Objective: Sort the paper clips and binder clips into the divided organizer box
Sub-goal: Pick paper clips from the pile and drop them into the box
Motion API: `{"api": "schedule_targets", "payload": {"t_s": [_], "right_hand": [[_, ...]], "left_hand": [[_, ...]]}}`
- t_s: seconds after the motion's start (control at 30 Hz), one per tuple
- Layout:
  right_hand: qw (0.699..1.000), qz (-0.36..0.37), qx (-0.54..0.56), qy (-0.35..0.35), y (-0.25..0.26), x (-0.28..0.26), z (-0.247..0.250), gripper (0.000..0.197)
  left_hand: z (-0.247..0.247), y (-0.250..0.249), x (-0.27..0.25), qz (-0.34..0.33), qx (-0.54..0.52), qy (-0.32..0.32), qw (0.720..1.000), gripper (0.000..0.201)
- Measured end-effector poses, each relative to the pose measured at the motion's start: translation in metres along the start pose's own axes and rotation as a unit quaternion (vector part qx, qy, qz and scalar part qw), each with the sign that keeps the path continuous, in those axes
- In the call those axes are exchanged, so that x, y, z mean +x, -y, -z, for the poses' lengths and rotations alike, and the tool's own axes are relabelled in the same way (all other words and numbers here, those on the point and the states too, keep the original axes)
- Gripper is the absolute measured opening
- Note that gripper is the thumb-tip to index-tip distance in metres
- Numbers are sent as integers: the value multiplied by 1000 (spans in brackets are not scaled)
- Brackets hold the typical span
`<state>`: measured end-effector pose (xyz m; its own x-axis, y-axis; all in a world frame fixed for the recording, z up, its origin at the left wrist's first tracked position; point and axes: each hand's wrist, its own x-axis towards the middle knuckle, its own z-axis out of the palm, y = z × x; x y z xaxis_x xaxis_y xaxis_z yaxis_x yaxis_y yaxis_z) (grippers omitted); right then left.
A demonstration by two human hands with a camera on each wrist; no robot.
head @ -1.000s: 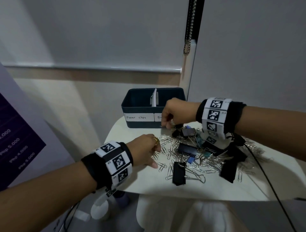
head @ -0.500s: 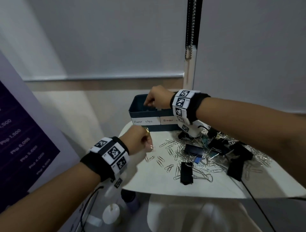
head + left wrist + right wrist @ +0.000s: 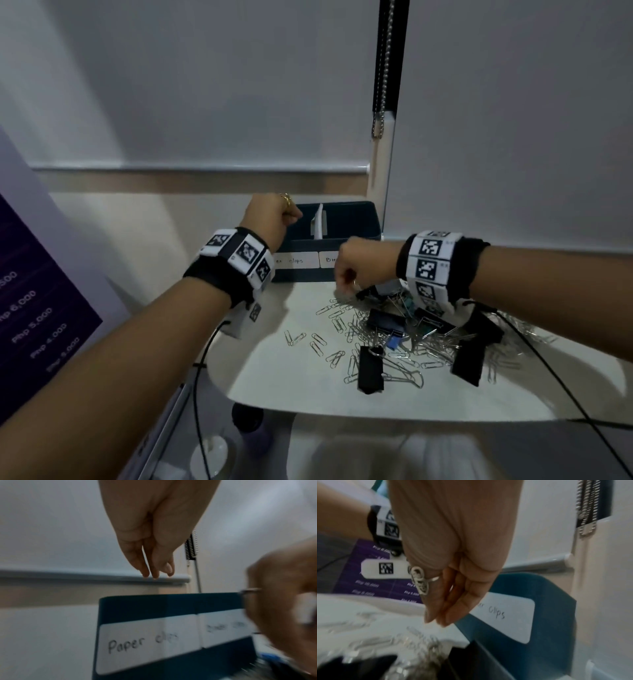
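Paper clips (image 3: 337, 310) just below right-hand fingers (image 3: 342, 278)

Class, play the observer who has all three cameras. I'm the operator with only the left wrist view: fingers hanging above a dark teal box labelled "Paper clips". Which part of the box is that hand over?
Observer: The left hand is at the left end of the dark teal divided organizer box, left of its white divider.
Operator: What is the other hand reaching for?
Observer: The right hand points down at the far edge of a heap of silver wire paper clips.
Operator: Any binder clips outside the box?
Observer: Several black binder clips lie in that heap on the white table.
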<state>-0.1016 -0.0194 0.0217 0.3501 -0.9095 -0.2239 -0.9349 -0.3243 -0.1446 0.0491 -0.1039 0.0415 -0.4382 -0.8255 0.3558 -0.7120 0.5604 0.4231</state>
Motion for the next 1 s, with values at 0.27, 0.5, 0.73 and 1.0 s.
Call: {"api": "schedule_targets", "payload": {"t_s": [0.27, 0.5, 0.73, 1.0], "right_hand": [[993, 6, -107, 58, -6, 17, -22, 24], [993, 23, -91, 72, -5, 28, -28, 14], [998, 8, -24, 59, -5, 27, -15, 12], [981, -16, 153, -118, -1, 30, 36, 8]], "left_hand": [[-27, 19, -106, 32, 75, 258, 963, 48], [-44, 19, -121, 74, 49, 219, 972, 27], [-49, 8, -126, 28, 44, 215, 975, 32], [-25, 7, -113, 27, 28, 182, 983, 23]]}}
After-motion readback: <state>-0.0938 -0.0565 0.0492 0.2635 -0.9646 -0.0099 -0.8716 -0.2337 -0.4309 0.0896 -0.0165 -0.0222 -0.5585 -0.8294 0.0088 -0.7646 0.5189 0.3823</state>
